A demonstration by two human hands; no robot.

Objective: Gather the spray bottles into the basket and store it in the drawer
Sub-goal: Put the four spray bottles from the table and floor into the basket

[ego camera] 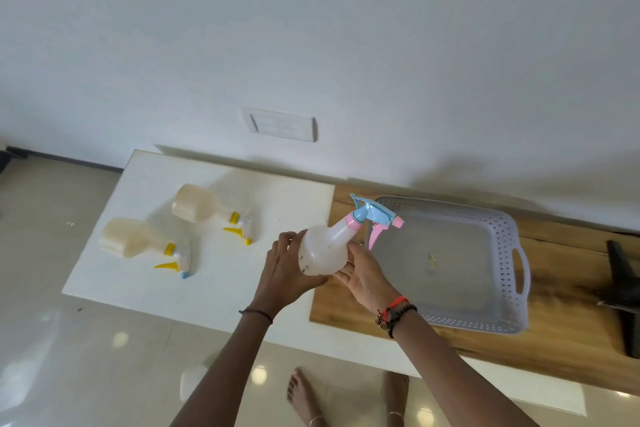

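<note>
The clear spray bottle (325,248) with the blue-and-pink head is held above the table edge, its long axis tilted, nozzle up and right toward the basket (512,274). The left hand (287,274) and right hand (363,277) both grip its body. Two yellow-trigger bottles (201,206) (131,236) lie on the white tabletop (225,291), nozzles pointing right.

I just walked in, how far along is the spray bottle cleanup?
Nothing stored yet: the basket holds no bottles. Both hands, left hand and right hand, hold the pink-and-blue spray bottle beside it. Two yellow-trigger bottles lie on the white tabletop, awaiting pickup.
</note>
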